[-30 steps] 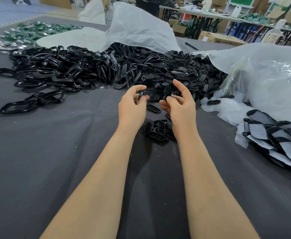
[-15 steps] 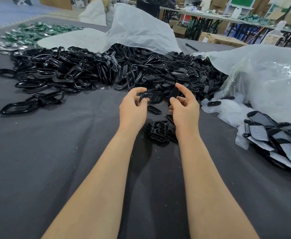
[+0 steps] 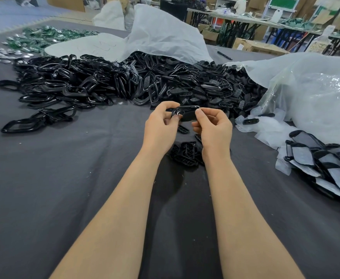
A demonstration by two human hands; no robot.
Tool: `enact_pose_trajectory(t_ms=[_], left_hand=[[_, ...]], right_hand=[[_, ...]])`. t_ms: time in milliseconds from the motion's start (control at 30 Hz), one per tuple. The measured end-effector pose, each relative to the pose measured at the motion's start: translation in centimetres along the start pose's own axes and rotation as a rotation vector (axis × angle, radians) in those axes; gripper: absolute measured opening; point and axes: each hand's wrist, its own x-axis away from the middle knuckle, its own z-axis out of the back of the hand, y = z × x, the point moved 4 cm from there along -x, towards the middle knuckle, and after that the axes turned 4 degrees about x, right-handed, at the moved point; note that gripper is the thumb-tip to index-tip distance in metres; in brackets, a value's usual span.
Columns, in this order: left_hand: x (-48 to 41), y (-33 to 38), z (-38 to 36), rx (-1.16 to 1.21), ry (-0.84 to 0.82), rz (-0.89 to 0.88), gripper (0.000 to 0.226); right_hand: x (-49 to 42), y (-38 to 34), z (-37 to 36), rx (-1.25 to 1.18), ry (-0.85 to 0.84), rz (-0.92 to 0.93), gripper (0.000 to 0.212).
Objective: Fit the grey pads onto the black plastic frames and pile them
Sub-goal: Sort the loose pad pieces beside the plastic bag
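The left hand (image 3: 161, 125) and the right hand (image 3: 213, 127) are each pinching one end of a single black frame (image 3: 185, 113), holding it up between them above the grey cloth (image 3: 64, 188). A few small black pieces (image 3: 185, 155) are lying under the wrists. A big heap of frames (image 3: 114, 85) is lying beyond the hands. Frames with grey pads (image 3: 330, 168) are piling up on the right, near a plastic bag (image 3: 316, 93).

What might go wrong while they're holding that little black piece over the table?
The black frame is only pinched at its ends by the left hand and right hand, so it might slip and drop into the small pile below. The big heap sits close behind, so a dropped part may get mixed in.
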Motion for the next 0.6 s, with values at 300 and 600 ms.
enact_pose_trajectory(t_ms=[300, 600], left_hand=[[0.0, -0.1, -0.3, 0.040, -0.062, -0.003, 0.021], [0.1, 0.0, 0.1, -0.005, 0.024, -0.014, 0.021]], right_hand=[[0.0, 0.4, -0.1, 0.123, -0.004, 0.017, 0.013], [-0.3, 1.0, -0.4, 0.097, -0.124, -0.046, 0.018]])
